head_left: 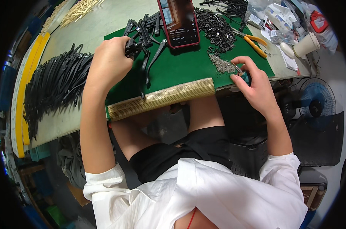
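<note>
My left hand [113, 57] is closed around a bunch of slim black arms [134, 46] that look like eyeglass temples. A few long temples [154, 59] hang or lie just beside it over the green mat [196, 66]. On the right, my right hand [255, 84] grips a small screwdriver [245, 77] with a green handle, held between thumb and fingers. Its metal end points at a heap of tiny grey metal pieces [222, 65], likely screws. The palm hides most of the handle.
A red-cased phone [178, 23] stands beyond the mat's middle. Small black parts [215, 32] are heaped near orange-handled pliers [255, 44]. Many black temples [54, 84] pile up at left. A gold mesh-covered roll [161, 99] lines the front edge. A white cup [306, 45] and a fan [317, 101] are right.
</note>
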Demonstrator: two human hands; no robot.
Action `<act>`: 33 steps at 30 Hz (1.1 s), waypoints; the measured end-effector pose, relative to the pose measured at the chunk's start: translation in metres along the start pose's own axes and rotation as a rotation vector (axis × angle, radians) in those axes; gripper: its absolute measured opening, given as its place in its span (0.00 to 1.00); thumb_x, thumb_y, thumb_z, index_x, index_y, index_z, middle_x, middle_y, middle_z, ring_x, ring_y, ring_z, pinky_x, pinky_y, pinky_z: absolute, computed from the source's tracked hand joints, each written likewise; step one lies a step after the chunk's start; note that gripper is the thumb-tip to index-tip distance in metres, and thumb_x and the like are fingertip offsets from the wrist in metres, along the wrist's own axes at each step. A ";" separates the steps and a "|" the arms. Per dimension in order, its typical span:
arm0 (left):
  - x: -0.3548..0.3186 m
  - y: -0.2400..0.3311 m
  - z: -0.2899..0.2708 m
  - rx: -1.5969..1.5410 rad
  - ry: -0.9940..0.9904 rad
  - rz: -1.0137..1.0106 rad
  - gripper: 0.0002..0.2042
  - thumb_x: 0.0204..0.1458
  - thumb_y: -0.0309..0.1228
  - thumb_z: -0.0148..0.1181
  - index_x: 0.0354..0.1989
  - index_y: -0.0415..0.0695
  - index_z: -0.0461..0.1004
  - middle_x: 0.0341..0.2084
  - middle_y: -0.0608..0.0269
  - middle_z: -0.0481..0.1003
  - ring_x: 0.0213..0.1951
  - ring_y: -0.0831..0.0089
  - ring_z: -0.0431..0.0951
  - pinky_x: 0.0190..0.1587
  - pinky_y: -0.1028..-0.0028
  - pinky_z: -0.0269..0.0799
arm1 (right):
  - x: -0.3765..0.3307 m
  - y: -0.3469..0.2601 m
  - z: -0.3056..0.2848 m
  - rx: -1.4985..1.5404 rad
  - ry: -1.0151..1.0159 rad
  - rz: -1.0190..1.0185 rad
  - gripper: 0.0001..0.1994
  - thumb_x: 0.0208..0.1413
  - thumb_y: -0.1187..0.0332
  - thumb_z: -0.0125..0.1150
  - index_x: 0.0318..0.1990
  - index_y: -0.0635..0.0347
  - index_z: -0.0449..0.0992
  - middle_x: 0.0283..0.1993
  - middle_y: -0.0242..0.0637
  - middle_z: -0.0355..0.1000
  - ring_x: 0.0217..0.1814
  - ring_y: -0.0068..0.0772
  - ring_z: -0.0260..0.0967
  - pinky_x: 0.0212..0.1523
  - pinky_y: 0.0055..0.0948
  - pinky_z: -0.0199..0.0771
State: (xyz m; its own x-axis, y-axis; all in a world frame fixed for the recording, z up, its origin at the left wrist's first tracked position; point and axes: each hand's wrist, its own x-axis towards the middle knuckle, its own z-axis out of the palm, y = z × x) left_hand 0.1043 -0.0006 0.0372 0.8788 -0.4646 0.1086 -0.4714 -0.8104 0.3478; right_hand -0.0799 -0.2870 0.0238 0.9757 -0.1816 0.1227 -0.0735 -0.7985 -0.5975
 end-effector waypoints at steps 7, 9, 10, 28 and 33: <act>-0.021 0.012 -0.008 -0.289 0.163 0.117 0.10 0.50 0.25 0.67 0.40 0.36 0.77 0.22 0.60 0.76 0.26 0.76 0.74 0.32 0.74 0.68 | 0.007 0.010 0.002 -0.063 -0.069 -0.158 0.16 0.55 0.68 0.59 0.51 0.58 0.68 0.39 0.47 0.73 0.40 0.48 0.74 0.42 0.42 0.73; -0.029 0.019 -0.002 -0.456 0.205 0.159 0.14 0.52 0.24 0.67 0.48 0.39 0.77 0.24 0.66 0.76 0.29 0.82 0.76 0.33 0.80 0.68 | 0.011 0.015 -0.001 -0.158 -0.143 -0.243 0.15 0.54 0.70 0.57 0.50 0.57 0.68 0.45 0.48 0.72 0.46 0.49 0.73 0.47 0.45 0.72; -0.034 0.025 0.001 -0.496 0.225 0.206 0.15 0.52 0.24 0.66 0.49 0.40 0.77 0.25 0.66 0.76 0.29 0.82 0.76 0.33 0.80 0.68 | 0.011 0.015 -0.003 -0.194 -0.189 -0.237 0.15 0.54 0.71 0.57 0.50 0.57 0.69 0.44 0.46 0.71 0.45 0.47 0.73 0.47 0.42 0.72; -0.067 0.054 0.006 -1.013 0.032 0.223 0.13 0.52 0.19 0.64 0.46 0.35 0.74 0.23 0.67 0.77 0.25 0.82 0.78 0.30 0.83 0.70 | 0.017 0.009 -0.001 -0.287 -0.283 -0.256 0.15 0.52 0.72 0.54 0.49 0.58 0.71 0.42 0.50 0.72 0.44 0.55 0.73 0.47 0.47 0.72; -0.068 0.049 0.012 -1.086 0.085 0.239 0.15 0.52 0.19 0.65 0.49 0.36 0.75 0.23 0.68 0.75 0.24 0.82 0.77 0.28 0.83 0.69 | 0.020 0.007 0.001 -0.308 -0.299 -0.225 0.14 0.53 0.71 0.57 0.49 0.57 0.71 0.43 0.47 0.72 0.45 0.53 0.73 0.47 0.44 0.73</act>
State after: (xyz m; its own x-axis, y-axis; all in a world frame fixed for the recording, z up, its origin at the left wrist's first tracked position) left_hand 0.0204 -0.0134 0.0353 0.7961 -0.5070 0.3304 -0.3506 0.0587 0.9347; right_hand -0.0608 -0.2960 0.0215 0.9876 0.1520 -0.0386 0.1324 -0.9401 -0.3140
